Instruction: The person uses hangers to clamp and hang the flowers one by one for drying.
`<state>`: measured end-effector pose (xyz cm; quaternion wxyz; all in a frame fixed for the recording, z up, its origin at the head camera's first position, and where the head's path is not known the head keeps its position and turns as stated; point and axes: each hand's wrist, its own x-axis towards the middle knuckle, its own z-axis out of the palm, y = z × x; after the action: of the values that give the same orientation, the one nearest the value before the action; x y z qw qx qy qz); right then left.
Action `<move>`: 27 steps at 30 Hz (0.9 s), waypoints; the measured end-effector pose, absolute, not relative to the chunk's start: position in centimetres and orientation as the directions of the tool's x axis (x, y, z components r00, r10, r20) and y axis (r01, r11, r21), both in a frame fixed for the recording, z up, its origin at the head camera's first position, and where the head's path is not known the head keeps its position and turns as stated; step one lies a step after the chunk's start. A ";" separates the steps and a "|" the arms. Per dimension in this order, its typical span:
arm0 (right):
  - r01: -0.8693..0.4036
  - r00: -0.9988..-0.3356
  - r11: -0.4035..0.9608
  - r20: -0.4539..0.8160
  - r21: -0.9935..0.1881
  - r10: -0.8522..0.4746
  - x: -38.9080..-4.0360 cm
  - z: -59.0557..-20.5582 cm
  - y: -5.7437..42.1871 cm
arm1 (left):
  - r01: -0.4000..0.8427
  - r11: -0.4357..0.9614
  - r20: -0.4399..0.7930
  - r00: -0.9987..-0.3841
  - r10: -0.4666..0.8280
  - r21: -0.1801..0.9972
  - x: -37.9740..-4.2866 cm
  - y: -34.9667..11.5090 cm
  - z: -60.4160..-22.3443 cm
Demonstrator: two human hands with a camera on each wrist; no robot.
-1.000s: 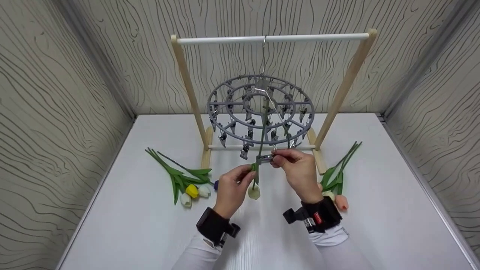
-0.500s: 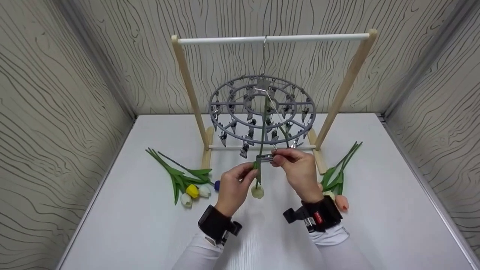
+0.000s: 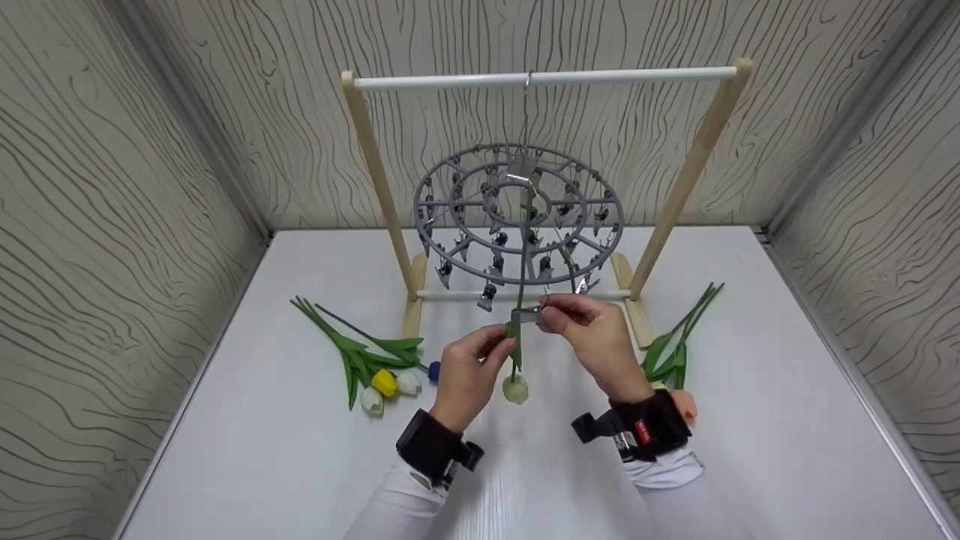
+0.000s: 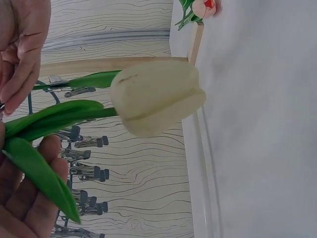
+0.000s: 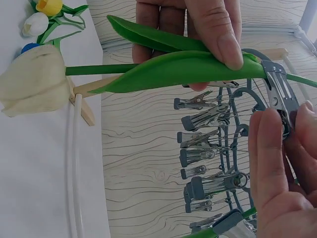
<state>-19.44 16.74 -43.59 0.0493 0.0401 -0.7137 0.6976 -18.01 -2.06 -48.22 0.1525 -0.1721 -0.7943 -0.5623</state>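
Note:
A cream artificial tulip [image 5: 34, 82] hangs bloom down in front of the round grey clip hanger [image 3: 420, 225]. My left hand [image 3: 466, 371] pinches its stem and green leaves [image 5: 168, 69] between thumb and fingers. A metal clothespin [image 5: 281, 91] with grey tips lies across the stem just above the leaves. My right hand [image 3: 592, 337] pinches this clothespin at its handle end. In the left wrist view the bloom [image 4: 156, 96] points away from the fingers. Behind it, another green stem with a leaf [image 4: 94, 79] is held in a hanger clip.
A wooden stand with a white top bar [image 3: 630, 75] carries the hanger, and several clips [image 3: 487, 296] dangle from its rings. Tulips with yellow [image 3: 384, 382], white [image 3: 373, 400] and blue [image 3: 434, 371] blooms lie at left. Peach and cream tulips [image 3: 684, 405] lie at right, partly behind the right wrist.
The hanger has swung slightly left and up. My left hand has shifted a little right with the tulip; my right hand has turned slightly, still holding the clothespin at the stem.

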 end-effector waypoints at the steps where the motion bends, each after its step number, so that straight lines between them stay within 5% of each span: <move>1: -0.119 -0.993 0.021 0.119 -0.993 0.004 -19.5 -43.6 16.8 | 0.445 0.305 0.436 -0.894 0.101 0.842 -18.0 -2.0 -48.2; 27: -0.017 -0.998 0.116 0.024 -0.993 0.060 -19.9 -44.2 17.3 | 0.376 0.381 0.345 -0.926 0.151 0.845 -19.9 -1.1 -49.8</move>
<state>-19.93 17.33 -44.24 0.0291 -0.0144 -0.7464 0.6648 -19.91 -1.11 -49.78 0.1056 -0.1602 -0.8241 -0.5329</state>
